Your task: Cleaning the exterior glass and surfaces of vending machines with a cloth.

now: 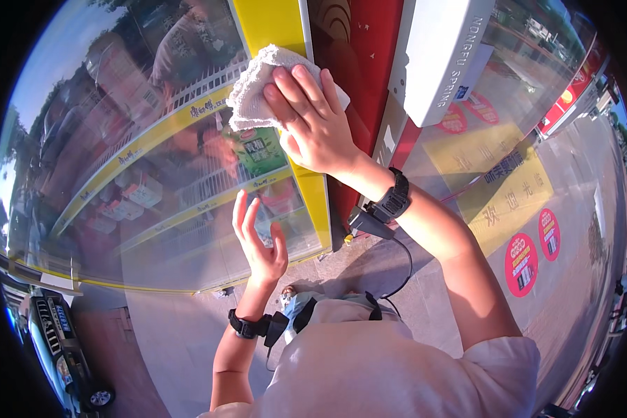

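Note:
My right hand [316, 128] lies flat on a folded white terry cloth [251, 99], fingers spread over it. The cloth is pressed against the yellow frame [271, 23] of a glass-fronted drinks cooler and overlaps the edge of its glass [136, 251]. Lower down, my left hand [264, 253] is raised before the glass, empty, with its fingers apart; whether it touches the pane is unclear. Behind the glass are white wire shelves with yellow edge strips [198, 109] and a green drinks pack [256, 149]. Reflections hide much of the inside.
To the right of the cooler stand a red panel [366, 57] and a white cabinet [444, 57] with raised lettering. A black cable [410, 269] hangs from the device on my right wrist. A yellow mat [501, 183] and a parked car [57, 339] are farther off.

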{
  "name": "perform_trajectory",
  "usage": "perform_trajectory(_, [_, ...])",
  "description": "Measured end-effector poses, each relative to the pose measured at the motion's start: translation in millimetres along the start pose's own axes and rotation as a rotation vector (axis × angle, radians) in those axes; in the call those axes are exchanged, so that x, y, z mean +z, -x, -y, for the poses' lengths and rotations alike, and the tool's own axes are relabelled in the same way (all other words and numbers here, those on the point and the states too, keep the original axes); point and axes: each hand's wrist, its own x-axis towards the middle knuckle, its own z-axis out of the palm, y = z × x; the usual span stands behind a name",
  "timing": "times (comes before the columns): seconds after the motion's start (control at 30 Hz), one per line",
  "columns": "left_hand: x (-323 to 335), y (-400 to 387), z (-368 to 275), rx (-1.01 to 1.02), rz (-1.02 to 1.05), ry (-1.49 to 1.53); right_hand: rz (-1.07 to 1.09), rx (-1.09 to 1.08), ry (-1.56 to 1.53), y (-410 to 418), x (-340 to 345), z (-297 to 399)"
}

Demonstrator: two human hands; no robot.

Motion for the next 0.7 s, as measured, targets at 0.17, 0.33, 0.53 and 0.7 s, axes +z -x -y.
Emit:
perform_trajectory(0.17, [-0.3, 17.0, -3.5, -0.052, 0.029, -0.031, 0.241, -0.117, -0.016, 119.9, 27.5, 14.9])
perform_trajectory(0.33, [1.6, 25.8, -9.6, -0.077, 0.084, -0.03, 0.512, -0.238, -0.004, 208.4, 34.2, 30.4])
perform_trajectory(0.53, [5.7, 25.3, -16.6, -0.124, 0.252, -0.05, 0.736, -0.232, -0.112, 222.1, 22.9, 30.0])
perform_trajectory(0.7, [4.0, 21.0, -12.4, -0.108, 0.278, -0.006, 0.398, -0.249, 0.032, 128.9, 4.4, 7.9])
